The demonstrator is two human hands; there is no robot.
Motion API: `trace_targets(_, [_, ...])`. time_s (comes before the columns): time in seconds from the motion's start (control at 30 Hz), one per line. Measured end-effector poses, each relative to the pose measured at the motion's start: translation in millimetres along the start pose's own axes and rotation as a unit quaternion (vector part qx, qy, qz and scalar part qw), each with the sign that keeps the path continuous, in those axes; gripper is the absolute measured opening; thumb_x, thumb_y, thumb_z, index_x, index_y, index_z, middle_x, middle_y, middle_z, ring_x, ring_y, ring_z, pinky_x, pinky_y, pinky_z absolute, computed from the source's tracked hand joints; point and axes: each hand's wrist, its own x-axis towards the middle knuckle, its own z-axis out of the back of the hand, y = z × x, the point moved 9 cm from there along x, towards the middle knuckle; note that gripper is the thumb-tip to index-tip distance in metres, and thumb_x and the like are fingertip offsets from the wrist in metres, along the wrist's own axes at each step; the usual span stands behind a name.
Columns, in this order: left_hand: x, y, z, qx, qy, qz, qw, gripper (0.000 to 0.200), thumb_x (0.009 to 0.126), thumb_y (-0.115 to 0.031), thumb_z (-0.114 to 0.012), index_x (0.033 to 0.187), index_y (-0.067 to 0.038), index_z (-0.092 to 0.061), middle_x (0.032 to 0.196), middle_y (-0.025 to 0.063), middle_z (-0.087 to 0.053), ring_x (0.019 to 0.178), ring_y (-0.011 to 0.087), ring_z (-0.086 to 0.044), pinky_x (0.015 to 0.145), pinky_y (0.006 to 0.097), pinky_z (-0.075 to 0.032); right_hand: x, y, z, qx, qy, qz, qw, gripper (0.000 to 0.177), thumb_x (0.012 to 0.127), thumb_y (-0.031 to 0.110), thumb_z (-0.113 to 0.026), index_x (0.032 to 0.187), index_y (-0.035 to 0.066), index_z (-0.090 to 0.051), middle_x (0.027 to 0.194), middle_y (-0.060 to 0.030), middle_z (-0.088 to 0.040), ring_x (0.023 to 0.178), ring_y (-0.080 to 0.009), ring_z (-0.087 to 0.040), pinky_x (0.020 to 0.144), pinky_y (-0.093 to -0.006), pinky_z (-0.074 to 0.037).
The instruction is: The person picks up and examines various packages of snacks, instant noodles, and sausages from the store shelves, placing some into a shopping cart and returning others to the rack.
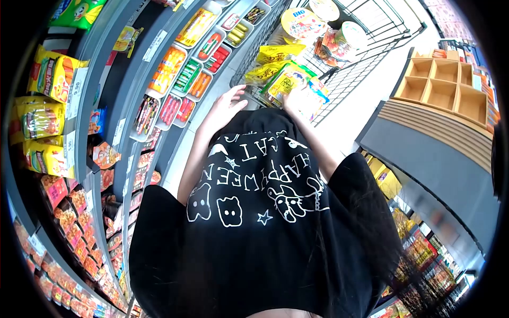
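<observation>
My left hand (pixel 228 108) is at the near left corner of a wire shopping cart (pixel 347 87), its fingers apart and nothing in them. My right hand (pixel 297 99) reaches into the cart against a yellow and green packet (pixel 285 82); its fingertips are partly hidden, so its grip is unclear. Beside that packet lie a blue and white packet (pixel 317 91) and yellow bags (pixel 280 53). Farther in the cart are a large instant-noodle tub (pixel 301 24) and another round tub (pixel 352 36).
On the left run shelves (pixel 98 58) with yellow snack bags (pixel 55 74) and white trays of small wrapped snacks (pixel 188 77). To the right is a counter (pixel 424 143) with an empty wooden compartment rack (pixel 440 90). Pale floor (pixel 344 135) shows between cart and counter.
</observation>
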Motion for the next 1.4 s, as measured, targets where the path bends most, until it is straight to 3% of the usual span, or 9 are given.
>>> trace_targets(0.07, [-2,3,3,0.003,-0.01,0.004,1.0,0.044,0.076,-0.018,-0.055,0.115,-0.003,-0.041,0.103,0.0157,-0.052,0.095,0.0231,-0.052,0.08,0.0304,-0.041,9,26,-14,-0.041,-0.102,0.255,0.961,0.078,0.061,0.019,-0.066,0.123,0.002,-0.023,0.129,-0.0221,-0.017,0.12,-0.0345,-0.017,0.098,-0.0422,-0.017])
trace_targets(0.23, [-5,13,11,0.041,-0.023,0.029,0.998,0.044,0.077,-0.02,-0.055,0.117,-0.005,-0.04,0.106,0.0132,-0.051,0.098,0.0216,-0.05,0.084,0.0319,-0.039,2,52,-70,-0.095,-0.017,0.437,0.894,0.064,0.068,0.039,-0.056,0.125,0.023,-0.031,0.136,-0.0094,-0.009,0.125,-0.0333,-0.002,0.093,-0.0574,-0.01])
trace_targets(0.33, [-7,11,13,0.055,-0.025,0.029,0.998,0.045,0.077,-0.022,-0.055,0.116,-0.006,-0.04,0.107,0.0141,-0.051,0.098,0.023,-0.05,0.083,0.0325,-0.039,5,39,-94,-0.148,0.02,0.43,0.89,0.064,0.067,0.049,-0.053,0.123,0.029,-0.032,0.136,-0.0068,-0.011,0.125,-0.0331,0.0,0.088,-0.0641,-0.011])
trace_targets(0.63, [-17,42,25,0.054,-0.041,0.072,0.995,0.047,0.076,-0.026,-0.056,0.115,-0.005,-0.041,0.106,0.0151,-0.051,0.1,0.0256,-0.048,0.085,0.034,-0.038,17,13,-105,-0.179,0.127,0.328,0.919,0.064,0.067,0.046,-0.055,0.124,0.026,-0.031,0.137,-0.0027,-0.007,0.124,-0.037,0.001,0.087,-0.0642,-0.016])
trace_targets(0.77, [-13,101,73,-0.063,-0.191,0.022,0.979,0.044,0.075,-0.022,-0.058,0.111,-0.001,-0.043,0.104,0.0133,-0.052,0.096,0.0205,-0.05,0.081,0.0289,-0.04,19,16,-95,-0.101,0.077,0.348,0.929,0.061,0.071,0.041,-0.054,0.123,0.017,-0.032,0.132,-0.0122,-0.02,0.121,-0.0371,-0.014,0.091,-0.0548,-0.022])
trace_targets(0.9, [-21,191,139,-0.213,-0.332,0.172,0.903,0.037,0.075,-0.012,-0.054,0.11,-0.002,-0.045,0.1,0.0109,-0.053,0.09,0.0183,-0.053,0.075,0.0289,-0.043,22,10,-68,-0.002,-0.032,0.39,0.92,0.058,0.076,0.036,-0.05,0.122,0.009,-0.03,0.125,-0.0136,-0.03,0.112,-0.0337,-0.033,0.091,-0.0385,-0.031])
trace_targets(0.97, [-18,235,169,-0.323,-0.39,0.198,0.839,0.023,0.076,-0.006,-0.051,0.098,-0.002,-0.05,0.084,0.0087,-0.056,0.068,0.016,-0.058,0.05,0.024,-0.047,16,6,-45,-0.049,-0.022,0.329,0.943,0.056,0.076,0.036,-0.05,0.121,0.01,-0.032,0.123,-0.0113,-0.033,0.11,-0.0327,-0.035,0.088,-0.0417,-0.033])
trace_targets(1.1, [-9,280,228,-0.309,-0.452,0.233,0.804,0.031,0.077,-0.01,-0.05,0.105,-0.002,-0.044,0.095,0.011,-0.05,0.079,0.0255,-0.055,0.062,0.0333,-0.05,18,-15,-40,-0.179,-0.068,0.261,0.946,0.055,0.075,0.042,-0.047,0.121,0.013,-0.034,0.123,-0.0046,-0.036,0.111,-0.0234,-0.035,0.089,-0.059,-0.016])
trace_targets(1.4, [11,324,241,-0.378,-0.419,0.333,0.755,0.036,0.076,-0.009,-0.053,0.108,-0.003,-0.037,0.095,0.0171,-0.046,0.082,0.0291,-0.053,0.067,0.0397,-0.051,25,-45,-52,-0.072,-0.136,0.295,0.943,0.045,0.068,0.03,-0.057,0.106,0.008,-0.048,0.112,-0.0077,-0.045,0.112,-0.0266,-0.033,0.093,-0.0582,-0.002])
